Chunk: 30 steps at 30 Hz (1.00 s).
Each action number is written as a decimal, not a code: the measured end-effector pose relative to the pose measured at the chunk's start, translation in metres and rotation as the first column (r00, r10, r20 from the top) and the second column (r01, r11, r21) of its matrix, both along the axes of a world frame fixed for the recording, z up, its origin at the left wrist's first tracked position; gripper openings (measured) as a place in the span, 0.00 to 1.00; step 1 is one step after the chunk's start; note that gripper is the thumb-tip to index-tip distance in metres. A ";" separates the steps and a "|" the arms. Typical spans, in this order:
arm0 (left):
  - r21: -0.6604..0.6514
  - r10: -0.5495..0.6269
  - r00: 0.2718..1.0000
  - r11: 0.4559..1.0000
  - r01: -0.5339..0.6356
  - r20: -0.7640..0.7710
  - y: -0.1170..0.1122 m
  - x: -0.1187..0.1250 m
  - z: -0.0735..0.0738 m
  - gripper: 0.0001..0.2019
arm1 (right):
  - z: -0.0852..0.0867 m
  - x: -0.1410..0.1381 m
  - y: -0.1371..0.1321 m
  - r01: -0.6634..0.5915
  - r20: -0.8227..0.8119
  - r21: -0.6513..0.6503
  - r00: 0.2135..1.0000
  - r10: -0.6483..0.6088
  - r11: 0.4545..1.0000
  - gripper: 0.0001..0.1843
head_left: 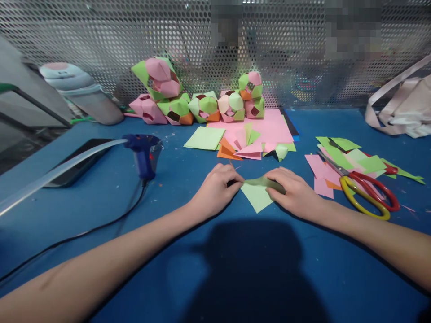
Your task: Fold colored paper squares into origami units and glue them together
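Left hand (215,188) and right hand (296,190) each have a grip pinched on the green paper (257,196), flat on the blue surface (235,269). One edge is folded over and little else is creased. Finished paper balls (205,106) line the back, with loose squares (205,138) lying unfolded.

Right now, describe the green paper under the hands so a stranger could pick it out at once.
On the blue table, find the near middle, where the left hand and right hand meet. Between them lies a light green paper, its top edge folded up. Unlike the flat green sheet farther back, both hands hold it.
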<state>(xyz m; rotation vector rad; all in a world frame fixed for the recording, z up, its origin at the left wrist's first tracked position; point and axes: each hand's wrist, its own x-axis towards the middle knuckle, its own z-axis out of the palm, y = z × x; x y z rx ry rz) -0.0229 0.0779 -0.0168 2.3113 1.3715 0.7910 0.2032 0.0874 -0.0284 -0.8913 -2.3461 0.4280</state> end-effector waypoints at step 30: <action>-0.152 -0.215 0.976 0.964 0.217 0.024 0.022 -0.021 0.007 0.09 | 0.003 0.006 -0.005 -0.357 0.239 0.311 0.927 0.291 0.881 0.13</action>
